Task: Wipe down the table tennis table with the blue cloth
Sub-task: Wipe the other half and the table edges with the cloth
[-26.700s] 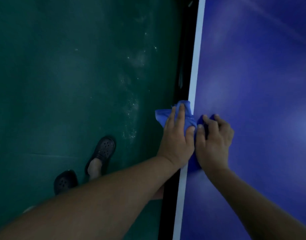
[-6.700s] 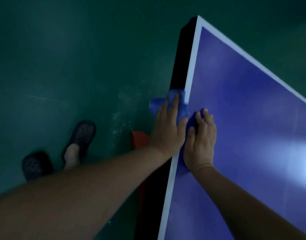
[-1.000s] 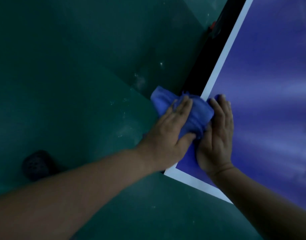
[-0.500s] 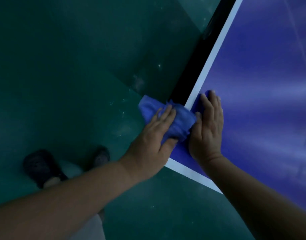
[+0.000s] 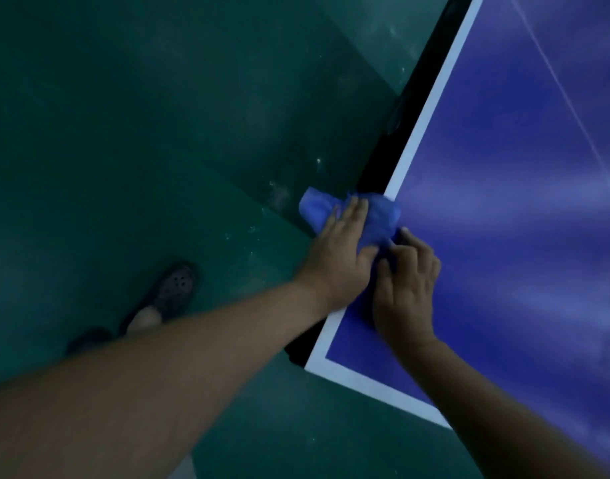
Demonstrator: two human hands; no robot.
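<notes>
The blue table tennis table (image 5: 511,257) fills the right side, its white-lined left edge running diagonally and its near corner low in the middle. The crumpled blue cloth (image 5: 379,216) lies over that left edge, partly hanging off past the rim. My left hand (image 5: 338,254) presses flat on the cloth with straight fingers, over the table's side. My right hand (image 5: 407,285) sits on the tabletop just beside it, its fingers curled onto the cloth's near part. The cloth's underside is hidden by both hands.
Dark green floor (image 5: 158,150) with pale dust specks lies left of the table. My foot in a dark perforated clog (image 5: 173,292) stands on it near the table corner, with a second dark shoe (image 5: 89,338) behind. A thin white centre line (image 5: 559,88) crosses the tabletop.
Both hands and the cloth have slid along the left edge, away from the near corner. My right hand's fingers went from flat to curled. One foot has stepped forward.
</notes>
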